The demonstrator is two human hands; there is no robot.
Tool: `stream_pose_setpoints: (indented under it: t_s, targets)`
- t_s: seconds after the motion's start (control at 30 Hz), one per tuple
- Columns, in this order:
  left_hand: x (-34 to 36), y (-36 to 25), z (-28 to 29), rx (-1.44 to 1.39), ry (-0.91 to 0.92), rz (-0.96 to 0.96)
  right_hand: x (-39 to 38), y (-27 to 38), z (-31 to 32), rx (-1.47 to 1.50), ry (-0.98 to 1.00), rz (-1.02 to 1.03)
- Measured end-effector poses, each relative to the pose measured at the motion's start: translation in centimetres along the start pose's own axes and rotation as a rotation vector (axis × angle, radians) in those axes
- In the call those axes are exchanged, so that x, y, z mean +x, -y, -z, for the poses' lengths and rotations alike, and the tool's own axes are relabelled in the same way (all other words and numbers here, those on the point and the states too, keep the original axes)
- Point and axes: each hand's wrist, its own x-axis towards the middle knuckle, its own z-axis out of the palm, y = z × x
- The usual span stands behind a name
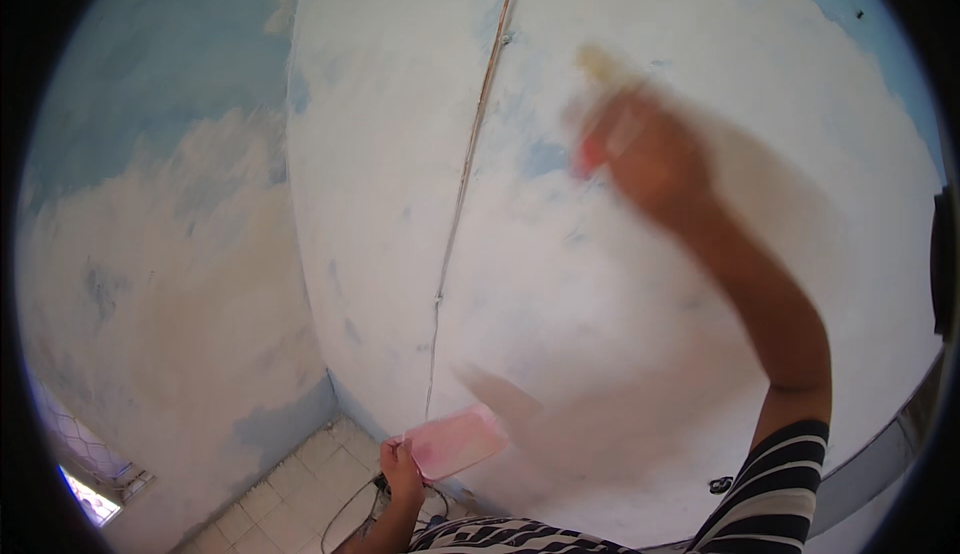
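My left hand [401, 466] is closed on the near left edge of a shallow pink rectangular tray [459, 443] with rounded corners and paler smears on it. It is held low, in front of the wall. Higher up on the right, my right hand [655, 154] is raised close to the wall and smeared by motion. In its closed fingers is a blurred tool [597, 66], yellowish at the top, with a red part showing beside the fingers; its exact kind is unclear. The wall [400, 174] behind is coated in patchy white, with blue showing through.
A thin cable [466, 164] runs down the wall. At left, a second wall [170, 284] meets it in a corner, blue above and whitish below. Pale floor tiles [290, 474], dark cords [350, 506] and a small bright opening [90, 497] lie low. A dark fixture [943, 259] edges the right.
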Motion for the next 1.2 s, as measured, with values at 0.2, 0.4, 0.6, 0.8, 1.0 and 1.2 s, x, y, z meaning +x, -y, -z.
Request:
stream_pose_setpoints:
  t_s: [0.2,0.4,0.6,0.8,1.0,1.2]
  targets:
    - [-0.1,1.0,-0.4,-0.045,0.026,-0.014,-6.5,14.2,-6.4,-0.005,0.044,0.176]
    - [-1.6,-1.2,0.1,-0.010,0.033,-0.044,-3.1,13.8,-4.8,0.678,0.337,-0.087]
    - [-0.7,-1.2,1.1,0.018,0.008,-0.008,2.1,-4.1,-4.9,0.625,-0.157,-0.680]
    - [-0.8,-1.3,1.5,0.014,-0.004,-0.019,4.2,-2.7,-0.1,-0.028,-0.299,-0.289]
    - [-1.0,-2.1,0.5,0.030,-0.012,0.014,-3.5,11.8,-5.4,-0.071,0.086,0.367]
    - [-0.9,-1.2,1.2,0.021,-0.030,-0.014,0.6,7.9,-4.2,0.982,0.214,-0.423]
